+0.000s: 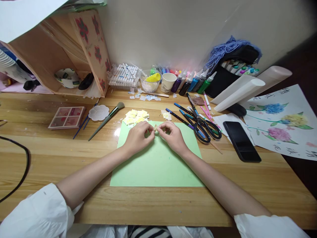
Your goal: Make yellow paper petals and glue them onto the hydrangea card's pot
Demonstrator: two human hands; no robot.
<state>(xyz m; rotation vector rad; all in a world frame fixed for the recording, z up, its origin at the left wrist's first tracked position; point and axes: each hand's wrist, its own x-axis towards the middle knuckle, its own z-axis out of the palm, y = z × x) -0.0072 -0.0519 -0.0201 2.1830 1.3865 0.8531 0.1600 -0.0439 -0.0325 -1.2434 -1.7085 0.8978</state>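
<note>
Both of my hands meet above the upper part of a green sheet of paper (158, 168). Between them is a small pale-yellow piece of paper (156, 129), pinched at its left side by my left hand (141, 135) and at its right by my right hand (171, 135). My fingers cover most of that piece. A pile of small yellow paper squares (135, 116) lies just beyond my left hand, partly over the sheet's top edge. A few pale scraps (167, 115) sit beyond my right hand.
Scissors (204, 127) and several pens lie right of the sheet, with a black phone (241, 141) farther right. A brush (106, 120) and a white palette (98, 112) are on the left. Paint bottles, a paper cup (168, 82) and a marker box (123, 76) line the wall.
</note>
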